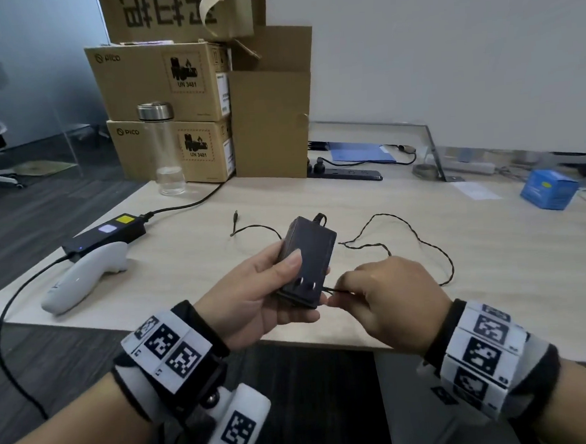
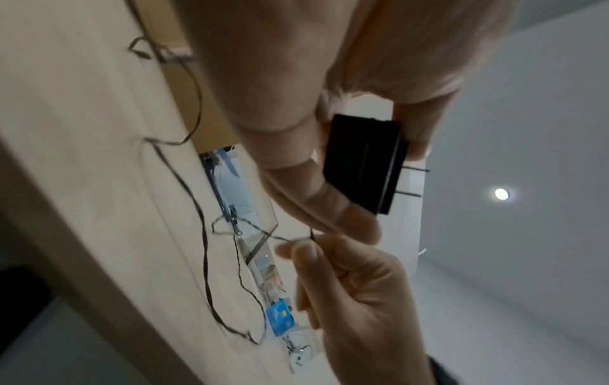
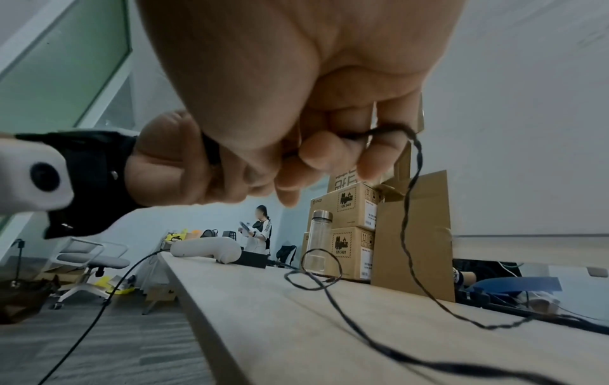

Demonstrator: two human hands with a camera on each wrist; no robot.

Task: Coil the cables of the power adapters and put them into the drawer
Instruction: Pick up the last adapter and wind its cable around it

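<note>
We see a black adapter (image 1: 308,255) with two prongs, gripped in our left hand (image 1: 254,292) above the table's (image 1: 492,244) near edge; our right hand (image 1: 389,298) pinches its thin twisted cable (image 1: 419,238); boxes (image 1: 159,85) stand far left.

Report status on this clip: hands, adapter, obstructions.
Left hand grips black power adapter. Right hand pinches its thin cable. Cable uncoiled, sprawled on desk. Nothing obstructing.
</note>
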